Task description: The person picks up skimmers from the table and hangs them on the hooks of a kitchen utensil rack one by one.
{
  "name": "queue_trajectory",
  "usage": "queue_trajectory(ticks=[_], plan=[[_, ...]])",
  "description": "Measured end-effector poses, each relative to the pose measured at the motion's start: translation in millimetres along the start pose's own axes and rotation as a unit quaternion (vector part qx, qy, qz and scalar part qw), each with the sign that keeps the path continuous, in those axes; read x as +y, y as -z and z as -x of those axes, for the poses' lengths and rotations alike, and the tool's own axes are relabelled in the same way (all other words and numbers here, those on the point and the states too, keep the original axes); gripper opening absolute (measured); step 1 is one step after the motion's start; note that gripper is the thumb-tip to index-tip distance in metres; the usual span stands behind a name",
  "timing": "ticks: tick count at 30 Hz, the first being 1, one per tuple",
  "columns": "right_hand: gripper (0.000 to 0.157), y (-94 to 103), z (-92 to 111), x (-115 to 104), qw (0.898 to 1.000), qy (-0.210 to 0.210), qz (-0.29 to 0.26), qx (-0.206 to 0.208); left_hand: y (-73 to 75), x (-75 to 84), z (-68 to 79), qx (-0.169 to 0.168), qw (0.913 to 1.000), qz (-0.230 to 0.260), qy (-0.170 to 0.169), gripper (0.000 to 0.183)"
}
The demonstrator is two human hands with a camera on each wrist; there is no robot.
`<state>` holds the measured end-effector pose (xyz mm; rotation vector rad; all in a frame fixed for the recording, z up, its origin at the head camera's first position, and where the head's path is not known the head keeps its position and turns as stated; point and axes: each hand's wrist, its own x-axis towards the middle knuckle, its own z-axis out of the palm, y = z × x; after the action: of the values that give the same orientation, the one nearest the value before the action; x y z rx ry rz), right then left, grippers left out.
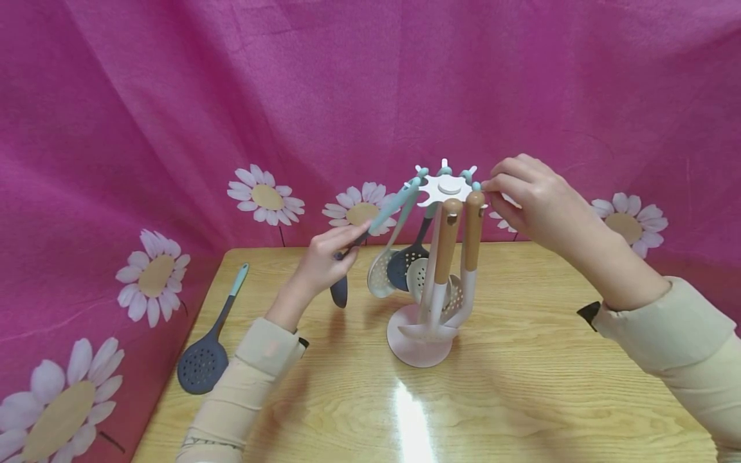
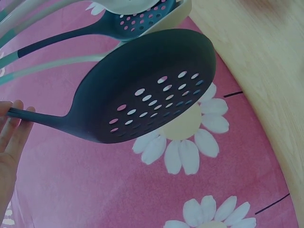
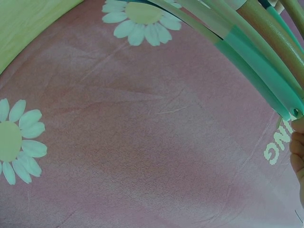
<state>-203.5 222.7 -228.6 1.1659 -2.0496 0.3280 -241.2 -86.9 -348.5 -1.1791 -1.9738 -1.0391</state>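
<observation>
My left hand point(image 1: 324, 260) grips the neck of a dark skimmer point(image 2: 90, 109) with a mint handle. The handle's end meets a hook on the left of the white utensil rack point(image 1: 449, 188); whether it is hung there cannot be told. The skimmer's round, holed head hangs below the hand. At the rack's right side, my right hand point(image 1: 538, 199) pinches a hook tip beside the end of a mint handle point(image 3: 256, 80); the fingertips are partly hidden. Around the rack hang several utensils, among them a wooden-handled ladle point(image 1: 447, 247) and a dark slotted one point(image 1: 399, 270).
A second dark skimmer point(image 1: 202, 366) with a mint handle lies on the wooden table point(image 1: 550, 386), near its left edge. The rack's round pale base point(image 1: 405, 347) stands mid-table. Behind hangs a pink cloth point(image 1: 324, 83) with white daisies.
</observation>
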Motion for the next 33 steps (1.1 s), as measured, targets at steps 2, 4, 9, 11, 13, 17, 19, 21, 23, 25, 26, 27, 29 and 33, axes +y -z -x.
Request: queue_trajectory(ticks=[2, 4, 9, 11, 13, 17, 19, 21, 23, 25, 26, 27, 29, 33], plan=[[0.022, -0.2, -0.1, 0.0, 1.000, -0.001, 0.000, -0.001, -2.1, -0.1, 0.1, -0.001, 1.0000, 0.002, -0.004, 0.041], [0.021, -0.3, -0.3, -0.1, 1.000, -0.001, 0.001, -0.001, -4.6, -0.7, 0.5, -0.003, 1.0000, 0.006, -0.006, 0.041], [0.022, -0.4, -0.4, -0.3, 1.000, -0.002, 0.003, -0.001, -10.8, -2.6, 2.4, -0.010, 0.9997, 0.020, -0.006, 0.042], [0.022, -0.4, -0.3, -0.3, 1.000, -0.001, 0.002, 0.000, -13.0, -2.4, 2.7, -0.009, 0.9997, 0.023, -0.006, 0.042], [0.022, -0.4, -0.3, -0.3, 1.000, 0.000, 0.002, 0.001, -15.0, -2.2, 3.3, -0.007, 0.9997, 0.024, -0.006, 0.043], [0.022, -0.5, -0.4, -0.3, 1.000, 0.002, 0.004, 0.001, -18.7, -1.6, 5.3, -0.005, 0.9996, 0.028, 0.001, 0.042], [0.022, -0.5, -0.4, -0.4, 1.000, 0.002, 0.005, 0.000, -20.3, -1.5, 6.3, -0.006, 0.9995, 0.029, 0.007, 0.042], [0.023, -0.4, -0.2, -0.5, 1.000, 0.000, 0.006, -0.002, -21.6, -1.4, 6.9, -0.005, 0.9995, 0.030, 0.012, 0.041], [0.023, -0.4, 0.0, -0.4, 1.000, -0.001, 0.006, -0.004, -22.9, -1.1, 7.4, -0.003, 0.9995, 0.029, 0.014, 0.041], [0.023, -0.1, 0.2, -0.7, 1.000, -0.002, 0.006, -0.004, -24.1, -0.3, 7.9, 0.000, 0.9994, 0.029, 0.015, 0.041], [0.023, 0.1, 0.2, -0.9, 1.000, -0.002, 0.007, -0.005, -24.7, 0.2, 8.2, 0.002, 0.9994, 0.030, 0.016, 0.041], [0.023, 0.2, 0.1, -1.1, 1.000, -0.002, 0.007, -0.005, -25.4, 0.8, 8.5, 0.004, 0.9994, 0.030, 0.016, 0.042], [0.023, 0.7, 0.0, -1.5, 1.000, -0.003, 0.008, -0.005, -26.7, 2.3, 8.7, 0.009, 0.9994, 0.030, 0.017, 0.042], [0.023, 1.1, -0.7, -2.1, 1.000, -0.001, 0.009, -0.003, -29.4, 3.5, 9.4, 0.018, 0.9991, 0.037, 0.012, 0.042]])
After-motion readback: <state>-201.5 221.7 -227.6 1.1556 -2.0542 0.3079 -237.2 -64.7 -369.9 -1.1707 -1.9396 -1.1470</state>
